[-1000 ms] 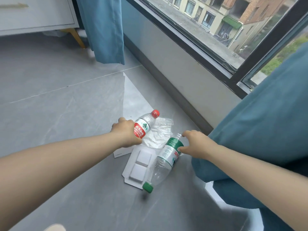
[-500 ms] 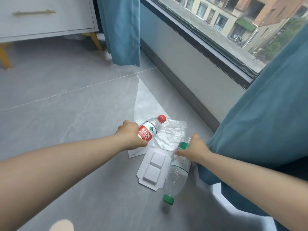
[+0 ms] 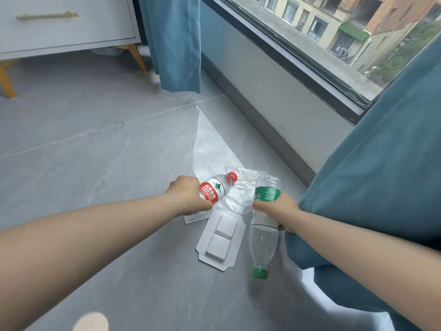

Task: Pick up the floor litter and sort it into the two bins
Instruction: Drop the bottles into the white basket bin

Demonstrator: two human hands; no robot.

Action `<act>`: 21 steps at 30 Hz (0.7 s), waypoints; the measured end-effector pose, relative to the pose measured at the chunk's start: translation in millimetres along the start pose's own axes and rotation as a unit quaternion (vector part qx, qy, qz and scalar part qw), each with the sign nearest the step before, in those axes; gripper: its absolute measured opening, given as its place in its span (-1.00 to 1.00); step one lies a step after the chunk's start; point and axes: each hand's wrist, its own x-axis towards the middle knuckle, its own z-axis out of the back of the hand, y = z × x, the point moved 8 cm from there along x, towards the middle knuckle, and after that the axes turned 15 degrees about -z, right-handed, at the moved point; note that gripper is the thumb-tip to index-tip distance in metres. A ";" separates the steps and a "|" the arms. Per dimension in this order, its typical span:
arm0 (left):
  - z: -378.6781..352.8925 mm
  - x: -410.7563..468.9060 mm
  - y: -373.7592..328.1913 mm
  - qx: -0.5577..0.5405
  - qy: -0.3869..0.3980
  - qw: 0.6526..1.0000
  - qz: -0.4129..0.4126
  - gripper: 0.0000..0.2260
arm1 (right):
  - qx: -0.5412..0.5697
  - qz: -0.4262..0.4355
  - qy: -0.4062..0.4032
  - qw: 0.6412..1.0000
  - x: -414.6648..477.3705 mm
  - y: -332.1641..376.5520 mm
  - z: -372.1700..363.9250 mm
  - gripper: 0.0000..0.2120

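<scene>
My left hand (image 3: 188,195) grips a clear bottle with a red cap and red label (image 3: 216,189), its cap pointing right. My right hand (image 3: 280,211) grips a clear bottle with a green label and green cap (image 3: 262,237) round its middle, cap end hanging down toward me above the floor. Between the hands a clear plastic bag (image 3: 241,189) lies crumpled on the grey floor. A white cardboard insert with two raised squares (image 3: 220,240) lies flat below it, and a white card (image 3: 194,218) pokes out under my left hand.
A teal curtain (image 3: 372,199) hangs right beside my right arm, another teal curtain (image 3: 174,41) at the back. A grey wall under the window (image 3: 274,91) runs along the right. A white drawer cabinet on wooden legs (image 3: 66,27) stands far left. No bin is in view.
My right hand has closed round the green-label bottle and lifted it, so its cap end now hangs down. The left hand keeps its grip on the red-label bottle. The view has pulled back.
</scene>
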 end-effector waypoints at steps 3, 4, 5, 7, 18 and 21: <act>-2.9 -2.7 -1.1 -0.009 0.012 1.000 0.004 -0.68 | 0.045 0.024 0.009 0.999 -2.8 5.9 9.2 -0.51; -3.8 -4.3 -1.5 -0.008 0.017 1.000 0.007 -0.66 | 0.059 0.027 0.007 0.998 -4.2 7.0 12.1 -0.49; -5.3 -5.9 -1.9 -0.001 0.025 1.000 0.011 -0.65 | 0.071 0.027 0.000 0.997 -5.1 7.1 15.3 -0.46; -9.8 -9.0 -2.5 0.029 0.047 0.998 0.021 -0.61 | 0.081 0.019 -0.017 0.996 -5.5 4.5 20.7 -0.38; -30.2 -16.3 9.7 -0.042 0.068 0.995 0.061 -0.49 | -0.011 0.104 0.002 0.995 -16.1 11.9 20.1 -0.62; -40.4 -19.1 15.6 -0.032 0.080 0.994 0.065 -0.44 | -0.038 0.102 -0.019 0.994 -12.0 2.5 14.0 -0.62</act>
